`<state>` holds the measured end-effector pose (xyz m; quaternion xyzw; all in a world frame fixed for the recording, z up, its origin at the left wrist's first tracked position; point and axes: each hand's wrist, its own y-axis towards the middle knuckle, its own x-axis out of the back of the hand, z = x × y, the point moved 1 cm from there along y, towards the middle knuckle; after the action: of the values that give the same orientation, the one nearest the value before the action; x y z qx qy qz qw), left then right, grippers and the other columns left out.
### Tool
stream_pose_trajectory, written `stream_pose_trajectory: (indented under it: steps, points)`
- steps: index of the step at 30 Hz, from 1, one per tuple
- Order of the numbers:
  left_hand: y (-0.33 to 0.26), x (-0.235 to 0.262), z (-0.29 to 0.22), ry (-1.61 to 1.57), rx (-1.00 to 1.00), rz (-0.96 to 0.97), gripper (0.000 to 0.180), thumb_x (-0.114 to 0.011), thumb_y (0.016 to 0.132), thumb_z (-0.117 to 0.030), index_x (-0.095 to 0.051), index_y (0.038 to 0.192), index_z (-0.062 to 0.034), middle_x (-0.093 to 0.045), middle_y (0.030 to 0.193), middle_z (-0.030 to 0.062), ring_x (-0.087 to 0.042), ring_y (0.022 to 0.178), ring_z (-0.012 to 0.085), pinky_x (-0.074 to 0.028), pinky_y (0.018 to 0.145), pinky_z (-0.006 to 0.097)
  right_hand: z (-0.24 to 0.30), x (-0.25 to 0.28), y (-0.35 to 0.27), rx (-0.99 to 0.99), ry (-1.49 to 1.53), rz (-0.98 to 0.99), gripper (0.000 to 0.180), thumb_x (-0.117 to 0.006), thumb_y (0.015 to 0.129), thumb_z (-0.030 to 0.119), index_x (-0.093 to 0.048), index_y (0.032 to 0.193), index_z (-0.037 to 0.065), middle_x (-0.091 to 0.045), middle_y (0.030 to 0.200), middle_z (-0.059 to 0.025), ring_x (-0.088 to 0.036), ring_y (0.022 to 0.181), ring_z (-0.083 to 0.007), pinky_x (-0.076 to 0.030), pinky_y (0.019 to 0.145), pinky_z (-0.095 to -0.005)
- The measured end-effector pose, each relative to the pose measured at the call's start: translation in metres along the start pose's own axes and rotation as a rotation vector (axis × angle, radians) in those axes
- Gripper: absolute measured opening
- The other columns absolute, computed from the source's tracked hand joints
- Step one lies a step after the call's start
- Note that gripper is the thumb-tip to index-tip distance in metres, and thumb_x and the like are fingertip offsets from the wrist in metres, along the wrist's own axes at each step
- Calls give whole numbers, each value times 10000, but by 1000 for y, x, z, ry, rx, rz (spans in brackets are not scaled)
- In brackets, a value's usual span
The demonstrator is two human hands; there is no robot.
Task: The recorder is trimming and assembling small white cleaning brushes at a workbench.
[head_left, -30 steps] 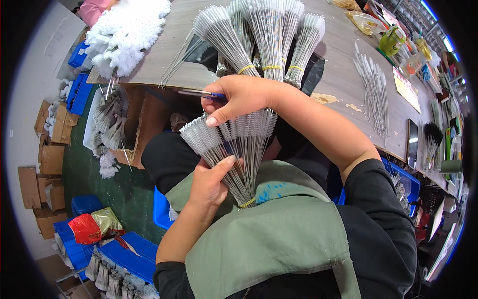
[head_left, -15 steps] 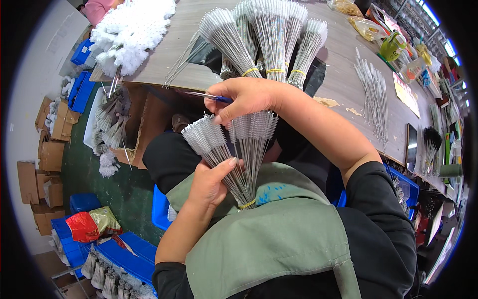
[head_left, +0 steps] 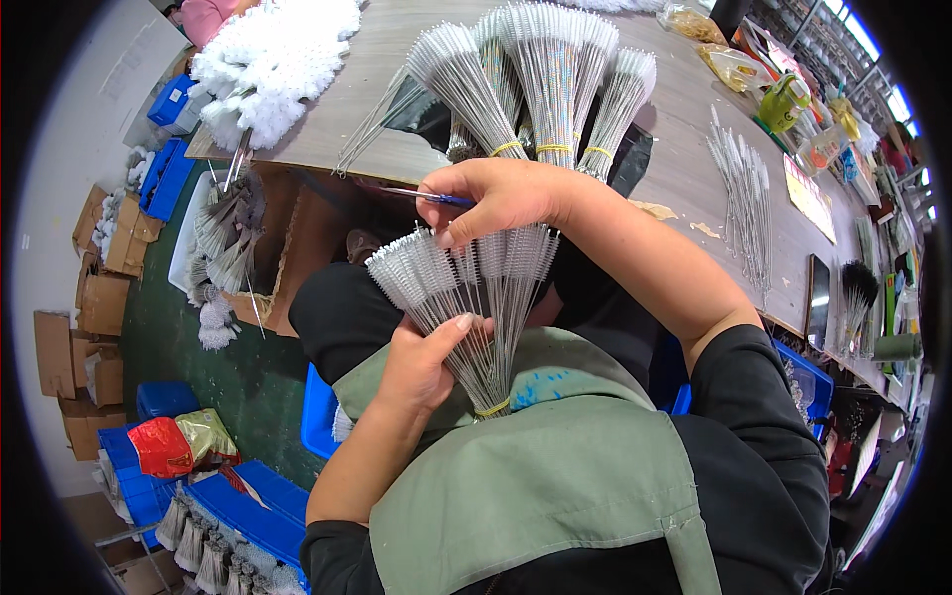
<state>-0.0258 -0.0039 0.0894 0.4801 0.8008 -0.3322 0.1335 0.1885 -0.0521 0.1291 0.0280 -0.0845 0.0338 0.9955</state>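
My left hand [head_left: 421, 367] is closed around a fanned bundle of thin wire brushes [head_left: 506, 337] with white bristle heads pointing up. A yellow band ties the wire ends together at the bottom, over my green apron. Above the bristles, my right hand [head_left: 496, 201] is bent over with its fingers curled. It grips a slim pointed tool [head_left: 448, 198] with a blue part and a thin metal end sticking out to the left; its exact kind is hidden by the fingers. The right thumb and fingertips come down at the bristle heads.
Several banded brush bundles [head_left: 540, 79] stand on the table [head_left: 387, 30] ahead. Loose brushes [head_left: 742, 198] and a phone [head_left: 818, 288] lie to the right. A white bristly pile [head_left: 268, 74] sits far left. Blue bins [head_left: 253, 511] and cardboard boxes [head_left: 102, 302] stand on the left.
The brush heads have fanned closer together, narrowing the gap in the middle of the bundle. My right hand has shifted slightly right, still holding the tool. The left hand keeps its grip.
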Motion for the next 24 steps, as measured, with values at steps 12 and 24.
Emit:
stream_pose_trajectory:
  steps: [12,24]
  points:
    - [2,-1,-3,-44,-11,94,337,-613,800,-14,-504,1116,31,-611,993,129,-634,862,220,-537,787,370,-3,-1,-1,65,99,71,202,-702,801,139,-538,836,27,-525,744,14,-539,756,-78,-470,692,-249]
    - [1,-4,-3,-17,19,51,339,-604,823,22,-506,1146,47,-622,1031,121,-637,881,213,-532,799,347,-3,0,-2,78,64,-48,261,-732,793,225,-568,826,24,-505,737,27,-468,699,-73,-418,709,-223]
